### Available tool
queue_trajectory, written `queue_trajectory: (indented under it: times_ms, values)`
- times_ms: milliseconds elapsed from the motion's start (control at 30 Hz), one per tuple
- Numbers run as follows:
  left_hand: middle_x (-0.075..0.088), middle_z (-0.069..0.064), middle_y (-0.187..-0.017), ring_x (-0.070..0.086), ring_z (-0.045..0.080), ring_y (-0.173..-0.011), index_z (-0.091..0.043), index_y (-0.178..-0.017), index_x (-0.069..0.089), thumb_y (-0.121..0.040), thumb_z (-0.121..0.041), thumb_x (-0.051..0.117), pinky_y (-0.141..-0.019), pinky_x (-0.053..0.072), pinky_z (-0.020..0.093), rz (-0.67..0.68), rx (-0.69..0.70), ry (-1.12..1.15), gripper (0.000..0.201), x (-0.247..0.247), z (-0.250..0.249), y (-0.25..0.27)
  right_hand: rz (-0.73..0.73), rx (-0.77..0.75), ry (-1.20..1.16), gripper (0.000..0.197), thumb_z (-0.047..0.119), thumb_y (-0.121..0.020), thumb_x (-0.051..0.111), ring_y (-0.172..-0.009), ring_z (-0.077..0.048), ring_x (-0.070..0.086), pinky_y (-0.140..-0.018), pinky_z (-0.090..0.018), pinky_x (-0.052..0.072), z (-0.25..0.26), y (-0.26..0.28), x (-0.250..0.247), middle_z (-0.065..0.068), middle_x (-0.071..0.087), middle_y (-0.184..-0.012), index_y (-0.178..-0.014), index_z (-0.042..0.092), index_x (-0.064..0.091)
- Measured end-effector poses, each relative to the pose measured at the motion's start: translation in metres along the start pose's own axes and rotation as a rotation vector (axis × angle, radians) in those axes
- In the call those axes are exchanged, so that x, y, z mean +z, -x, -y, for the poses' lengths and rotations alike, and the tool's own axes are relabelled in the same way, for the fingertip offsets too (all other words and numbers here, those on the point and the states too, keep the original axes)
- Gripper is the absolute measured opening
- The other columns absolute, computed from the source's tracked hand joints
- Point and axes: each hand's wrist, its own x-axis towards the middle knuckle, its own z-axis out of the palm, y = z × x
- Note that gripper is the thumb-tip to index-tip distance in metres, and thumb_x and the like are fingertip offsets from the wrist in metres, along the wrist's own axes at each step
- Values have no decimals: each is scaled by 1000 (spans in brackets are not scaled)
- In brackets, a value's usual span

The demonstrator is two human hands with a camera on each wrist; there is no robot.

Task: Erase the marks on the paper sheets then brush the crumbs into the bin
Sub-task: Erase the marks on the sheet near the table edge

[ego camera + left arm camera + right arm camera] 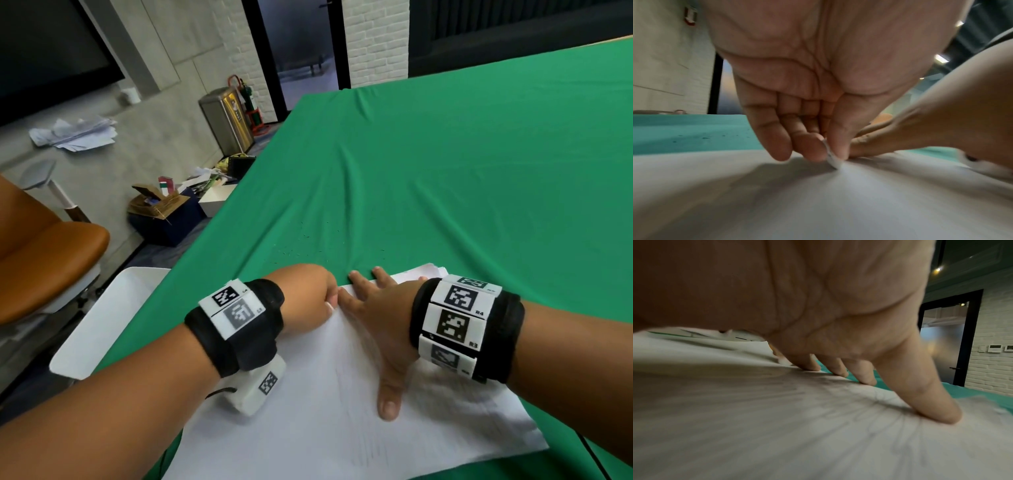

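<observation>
Paper sheets lie nearest on the green cloth. Right hand presses them flat, fingers spread. Left hand pinches what looks like an eraser against the paper; dark crumbs beyond.

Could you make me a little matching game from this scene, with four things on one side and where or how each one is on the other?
Things:
1. small white eraser
2. right hand
3. dark eraser crumbs
4. white rectangular tray

States:
A. scattered on the green tablecloth
B. pinched in the left hand
C. pressed flat on the white paper sheets
D. at the table's left edge

Pairs: 1-B, 2-C, 3-A, 4-D
</observation>
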Motion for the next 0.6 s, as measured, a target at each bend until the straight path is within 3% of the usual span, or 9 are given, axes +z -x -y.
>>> queue_trajectory:
  times_ms: [67,133,233,333,533,600]
  values:
    - [70,-5,-84,65,17,-80,-21,-87,72,-87,-17,61,-69,50,29,71,69,-19,11,3,-4,12,-7,6,7,153,59,-61,92,-156,-45,-8,-115,-70,21,0,-1,0,-8,-19,-170,-161,27,-19]
    - [72,-7,-82,66,14,-79,-21,-87,74,-85,-19,67,-73,53,29,91,52,18,7,1,-3,12,-6,9,2,149,58,-65,91,-156,-45,-8,-115,-69,20,1,-1,-1,-9,-19,-170,-162,27,-18]
    - [72,-8,-74,69,14,-79,-18,-88,76,-85,-20,72,-78,57,30,5,-38,109,5,-5,7,-1,5,4,6,157,63,-57,93,-156,-44,-9,-116,-70,19,0,0,0,-8,-20,-170,-161,26,-19]
    - [73,-5,-71,69,15,-73,-17,-83,74,-86,-17,70,-81,59,34,-62,-42,175,5,-2,13,-4,16,1,-2,161,65,-53,93,-156,-43,-9,-113,-74,20,-1,1,-1,-8,-21,-170,-161,25,-20]
    - [77,-1,-77,70,10,-66,-18,-84,74,-86,-15,73,-76,59,27,156,73,241,3,7,9,21,24,-5,0,166,67,-49,93,-155,-45,-9,-115,-72,21,-2,-2,-1,-8,-22,-170,-160,25,-22]
    - [77,-1,-76,72,12,-69,-16,-86,74,-86,-16,75,-78,61,30,62,4,260,1,4,14,12,29,-10,1,166,68,-49,93,-155,-45,-10,-115,-71,20,-2,-1,-2,-8,-23,-169,-160,24,-22]
